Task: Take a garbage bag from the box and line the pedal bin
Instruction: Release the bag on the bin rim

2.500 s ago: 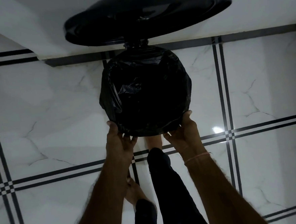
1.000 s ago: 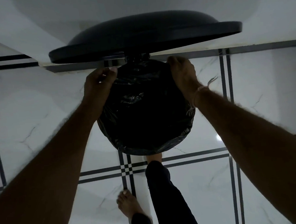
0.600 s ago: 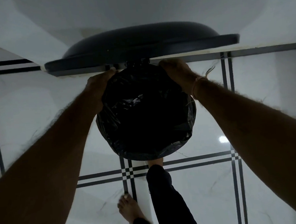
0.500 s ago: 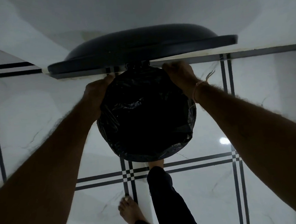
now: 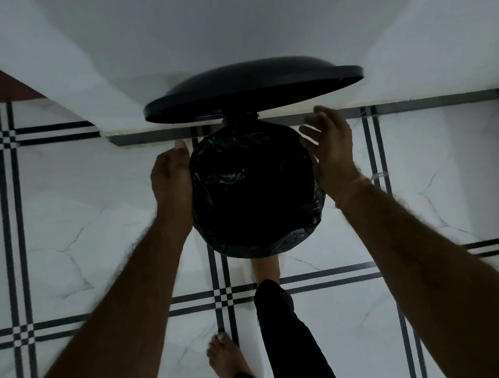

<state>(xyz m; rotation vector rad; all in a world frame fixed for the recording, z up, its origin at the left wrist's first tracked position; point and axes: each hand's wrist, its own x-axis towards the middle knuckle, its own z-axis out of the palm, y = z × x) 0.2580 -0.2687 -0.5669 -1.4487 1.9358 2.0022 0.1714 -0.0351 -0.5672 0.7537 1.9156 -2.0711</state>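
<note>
Floor [image 5: 67,219]: white marble tile, dark grid lines. Pedal bin lid [image 5: 253,88] up, above both hands. Garbage bag [image 5: 254,194] lines the bin, folded over the rim, sits between the hands. Left hand [image 5: 171,179] clenched, pressed on the bag's left edge. Right hand [image 5: 332,150] released, fingers [image 5: 309,131] spread just beside the right edge. Bare foot [image 5: 267,268] below the bag.
</note>
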